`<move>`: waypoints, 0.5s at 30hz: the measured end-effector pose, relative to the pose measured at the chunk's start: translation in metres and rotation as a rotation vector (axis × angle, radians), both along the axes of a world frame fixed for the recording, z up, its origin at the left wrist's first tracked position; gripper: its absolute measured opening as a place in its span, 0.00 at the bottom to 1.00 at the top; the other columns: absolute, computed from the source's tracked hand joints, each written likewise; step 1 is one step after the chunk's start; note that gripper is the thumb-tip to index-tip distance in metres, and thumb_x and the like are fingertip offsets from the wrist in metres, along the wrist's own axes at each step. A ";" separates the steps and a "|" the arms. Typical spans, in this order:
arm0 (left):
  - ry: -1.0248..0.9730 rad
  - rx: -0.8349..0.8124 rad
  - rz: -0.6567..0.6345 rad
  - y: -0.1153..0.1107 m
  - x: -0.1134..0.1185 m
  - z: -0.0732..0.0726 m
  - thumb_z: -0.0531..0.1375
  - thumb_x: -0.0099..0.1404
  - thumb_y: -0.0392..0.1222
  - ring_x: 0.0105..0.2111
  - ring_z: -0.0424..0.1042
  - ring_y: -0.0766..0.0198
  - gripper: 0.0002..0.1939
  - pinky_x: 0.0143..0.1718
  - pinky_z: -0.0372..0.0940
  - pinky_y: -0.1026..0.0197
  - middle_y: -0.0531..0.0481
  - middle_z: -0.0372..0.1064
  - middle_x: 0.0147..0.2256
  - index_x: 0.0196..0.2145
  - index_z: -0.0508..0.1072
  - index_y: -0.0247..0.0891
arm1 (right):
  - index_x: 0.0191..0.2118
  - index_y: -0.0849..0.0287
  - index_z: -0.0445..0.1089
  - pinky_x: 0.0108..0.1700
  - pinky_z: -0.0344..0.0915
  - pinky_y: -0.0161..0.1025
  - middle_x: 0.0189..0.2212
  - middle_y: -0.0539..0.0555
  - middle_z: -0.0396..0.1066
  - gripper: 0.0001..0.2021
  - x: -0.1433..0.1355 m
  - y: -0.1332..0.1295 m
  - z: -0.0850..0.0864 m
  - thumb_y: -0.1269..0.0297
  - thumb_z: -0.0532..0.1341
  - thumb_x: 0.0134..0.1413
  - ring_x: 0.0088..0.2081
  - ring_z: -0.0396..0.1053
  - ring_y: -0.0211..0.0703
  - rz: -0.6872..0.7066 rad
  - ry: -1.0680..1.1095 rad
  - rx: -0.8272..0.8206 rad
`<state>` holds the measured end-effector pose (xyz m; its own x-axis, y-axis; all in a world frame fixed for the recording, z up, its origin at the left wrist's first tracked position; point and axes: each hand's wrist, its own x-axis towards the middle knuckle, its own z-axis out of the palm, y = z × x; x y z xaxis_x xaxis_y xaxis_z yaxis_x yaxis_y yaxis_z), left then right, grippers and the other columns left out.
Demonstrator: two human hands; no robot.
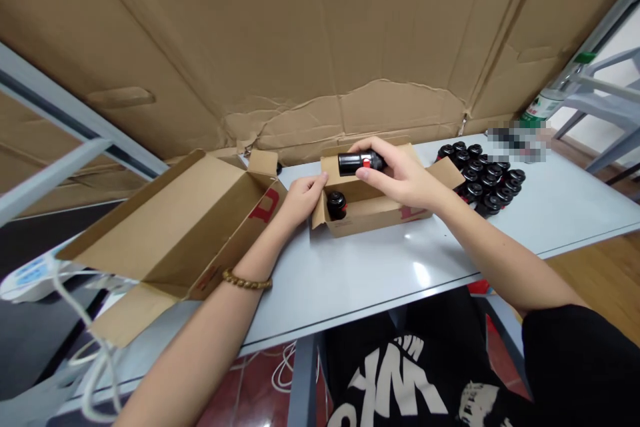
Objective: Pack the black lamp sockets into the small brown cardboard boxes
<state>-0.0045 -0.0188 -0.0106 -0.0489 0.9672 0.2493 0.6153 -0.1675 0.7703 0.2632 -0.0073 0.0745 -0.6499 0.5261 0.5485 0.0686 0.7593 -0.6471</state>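
Note:
My right hand (393,173) grips a black bottle (351,163) with a red mark, tilted on its side above the small cardboard box (345,228). That box stands open on the table, its flaps spread. Inside its left end another black bottle (337,205) stands upright. My left hand (304,199) is closed on the box's left edge, the thumb pressed at the corner. To the right of the box, several black bottles (483,179) stand grouped close together.
A larger open cardboard box (200,227) lies on the left of the white table (360,273). A clear bottle with a green cap (547,97) stands at the far right. White cables (103,360) hang at the left. A tall cardboard sheet (300,33) rises behind the table.

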 end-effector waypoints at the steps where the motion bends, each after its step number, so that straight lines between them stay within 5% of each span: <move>1: -0.004 0.014 -0.002 0.000 0.000 -0.001 0.52 0.70 0.64 0.32 0.62 0.57 0.26 0.35 0.58 0.57 0.51 0.62 0.25 0.24 0.63 0.42 | 0.58 0.58 0.69 0.50 0.72 0.46 0.50 0.59 0.77 0.18 -0.002 0.002 -0.003 0.51 0.61 0.73 0.47 0.74 0.49 0.006 -0.045 0.030; 7: -0.014 0.022 -0.043 0.000 0.000 0.000 0.52 0.72 0.65 0.33 0.67 0.54 0.27 0.38 0.62 0.56 0.50 0.69 0.27 0.27 0.69 0.40 | 0.60 0.58 0.69 0.58 0.73 0.56 0.54 0.65 0.77 0.15 -0.015 0.011 -0.030 0.64 0.57 0.74 0.54 0.75 0.56 0.063 -0.184 0.222; 11: -0.038 0.023 -0.067 -0.001 -0.001 0.002 0.54 0.71 0.65 0.38 0.72 0.50 0.27 0.42 0.66 0.55 0.48 0.75 0.30 0.29 0.74 0.39 | 0.68 0.58 0.64 0.65 0.71 0.61 0.63 0.67 0.74 0.20 -0.020 0.007 -0.037 0.58 0.56 0.77 0.63 0.72 0.58 0.012 -0.170 0.199; 15: -0.061 -0.001 -0.052 -0.002 0.000 0.002 0.56 0.70 0.64 0.37 0.71 0.50 0.26 0.41 0.65 0.55 0.49 0.73 0.29 0.27 0.72 0.39 | 0.64 0.59 0.68 0.62 0.72 0.58 0.59 0.66 0.77 0.19 -0.020 0.003 -0.034 0.55 0.53 0.79 0.58 0.75 0.57 0.029 -0.133 0.166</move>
